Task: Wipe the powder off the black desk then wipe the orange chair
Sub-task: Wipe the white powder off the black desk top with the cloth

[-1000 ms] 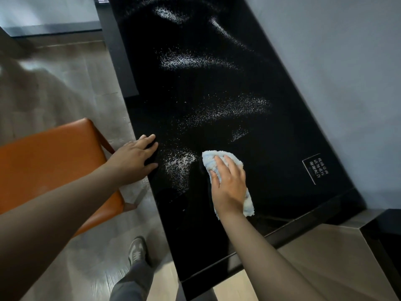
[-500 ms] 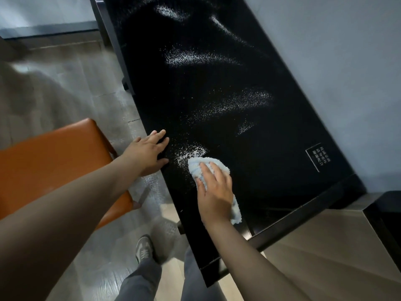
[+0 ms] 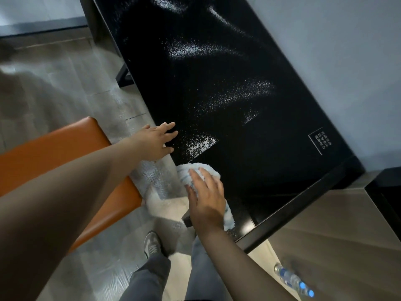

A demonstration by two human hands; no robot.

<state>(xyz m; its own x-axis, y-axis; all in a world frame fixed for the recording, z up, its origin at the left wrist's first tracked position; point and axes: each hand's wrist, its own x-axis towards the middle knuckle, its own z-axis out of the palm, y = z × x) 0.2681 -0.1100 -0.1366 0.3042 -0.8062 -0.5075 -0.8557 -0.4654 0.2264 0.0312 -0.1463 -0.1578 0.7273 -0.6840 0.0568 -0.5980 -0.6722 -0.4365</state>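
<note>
Cloth (image 3: 184, 173) dragged to desk (image 3: 271, 170) edge; right hand (image 3: 206, 198) flat atop.

Right side: plain grey wall (image 3: 336, 51), matte, evenly lit.
Far left top: paler wall (image 3: 32, 7), dark baseboard (image 3: 43, 32) along its foot.
Floor (image 3: 65, 83): grey wood-look planks, seams visible, soft diffuse sheen; brighter pale patch near bottom centre. Light source not in view.
Lower right: brown wood-grain surface (image 3: 336, 224) with diagonal seam; cannot tell whether floor or low furniture. Black trim (image 3: 386, 192) borders its right edge.
Clear plastic bottle (image 3: 290, 279) lies on its side there, blue on it, blurred.
</note>
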